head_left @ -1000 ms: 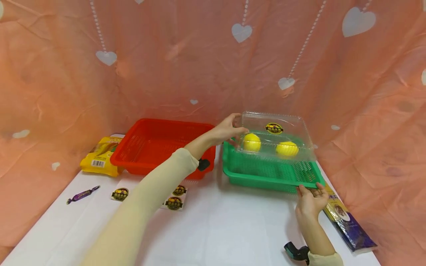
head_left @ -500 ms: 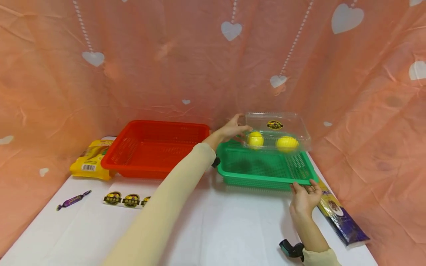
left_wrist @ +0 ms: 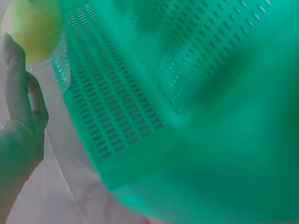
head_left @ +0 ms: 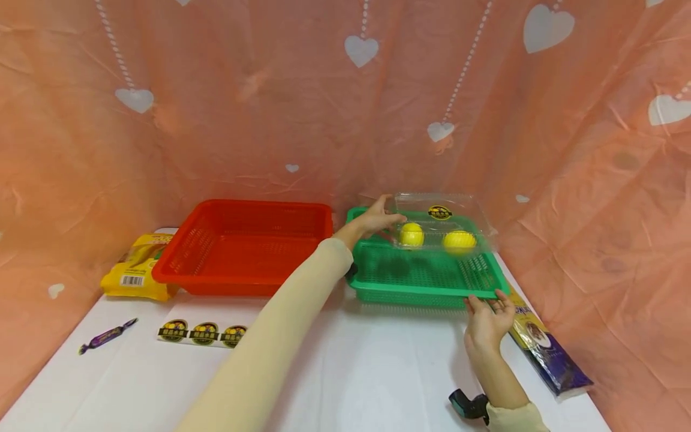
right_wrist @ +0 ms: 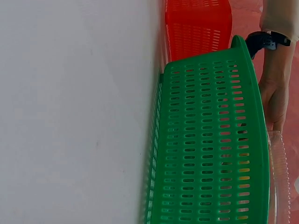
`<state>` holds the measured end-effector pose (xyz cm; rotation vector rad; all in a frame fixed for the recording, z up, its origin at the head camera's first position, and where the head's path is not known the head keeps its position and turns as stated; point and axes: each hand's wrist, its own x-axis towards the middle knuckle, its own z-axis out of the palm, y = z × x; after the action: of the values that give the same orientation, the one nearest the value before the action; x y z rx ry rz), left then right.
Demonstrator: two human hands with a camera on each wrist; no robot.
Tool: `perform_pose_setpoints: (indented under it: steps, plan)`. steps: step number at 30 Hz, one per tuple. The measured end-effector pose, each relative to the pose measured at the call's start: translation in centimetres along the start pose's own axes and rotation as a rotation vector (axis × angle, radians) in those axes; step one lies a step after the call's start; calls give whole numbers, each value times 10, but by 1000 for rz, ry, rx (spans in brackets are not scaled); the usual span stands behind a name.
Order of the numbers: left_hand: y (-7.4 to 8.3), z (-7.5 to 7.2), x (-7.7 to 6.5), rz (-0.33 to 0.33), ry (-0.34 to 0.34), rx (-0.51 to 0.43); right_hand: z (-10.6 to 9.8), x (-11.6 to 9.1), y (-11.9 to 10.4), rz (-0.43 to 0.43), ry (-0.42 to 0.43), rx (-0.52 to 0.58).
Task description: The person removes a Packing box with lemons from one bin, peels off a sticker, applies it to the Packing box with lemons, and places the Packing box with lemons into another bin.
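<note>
My left hand grips the left end of a clear plastic box, thumb in front. Its lid carries a round black-and-yellow label. Two yellow, fruit-like pieces lie inside: a round one and a ribbed, longer one. The box is over the back part of a green plastic basket; whether it touches the basket, I cannot tell. At the basket's front right corner, my right hand holds the rim. In the left wrist view, fingers lie against the box beside a yellow piece.
A red basket stands left of the green one. Beside it lies a yellow packet, with a purple-wrapped candy nearer. A label sheet lies before the red basket. Along the right edge is a gold-and-purple packet.
The clear box has come down a little toward the green basket in my left hand. My right hand stays at the basket's corner. The head view has shifted slightly to the right.
</note>
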<state>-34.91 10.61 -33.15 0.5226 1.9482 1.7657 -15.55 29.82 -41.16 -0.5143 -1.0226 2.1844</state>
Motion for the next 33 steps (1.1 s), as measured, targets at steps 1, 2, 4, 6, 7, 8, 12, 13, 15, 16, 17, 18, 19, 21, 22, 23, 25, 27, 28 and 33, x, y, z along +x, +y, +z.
perform_pose_setpoints:
  steps: [1,2,4,6,7,8,12,13,15,16,17,18,19,21,22,23,25,27,28,33]
  plan:
    - [0,1,0,-2,-4,1,0,0,0,1,-5,-4]
    - [0,1,1,-6,-9,0,0,0,-1,2,-12,-6]
    - [0,2,1,-20,-23,2,0,0,-1,2,-17,-14]
    - [0,3,1,-37,-38,17,0,0,-1,0,-19,-12]
    - [0,3,0,-48,-44,21,0,0,-1,-2,-18,-13]
    - [0,4,0,-60,-52,27,0,0,-1,-4,-18,-13]
    - [-4,4,0,-120,-72,38,-1,0,0,-5,-18,-28]
    - [-5,4,1,-135,-78,38,-1,0,-1,-5,-20,-28]
    - [-7,4,1,-159,-87,45,-1,0,-1,-5,-21,-28]
    - [-7,4,1,-168,-90,46,-1,0,-1,-3,-19,-26]
    - [-8,3,2,-177,-92,45,-1,0,-1,-1,-17,-21]
    - [-8,3,2,-182,-93,46,-1,0,-1,1,-16,-18]
    - [-9,2,2,-185,-88,48,0,0,-1,1,-14,-17]
    - [-10,0,1,-189,-79,48,0,1,-1,0,-10,-16]
    - [-11,-1,1,-192,-74,46,0,0,-1,-2,-9,-18]
    - [-11,-1,1,-196,-72,48,0,0,-1,-4,-11,-19]
    - [-13,-2,1,-208,-69,53,0,0,-1,-6,-14,-26]
    - [-14,-3,0,-227,-73,57,0,0,-1,-7,-15,-39]
    - [-15,-3,0,-234,-74,61,0,-1,-1,-8,-14,-42]
    - [-14,-2,-1,-258,-77,85,0,0,0,-20,-7,-48]
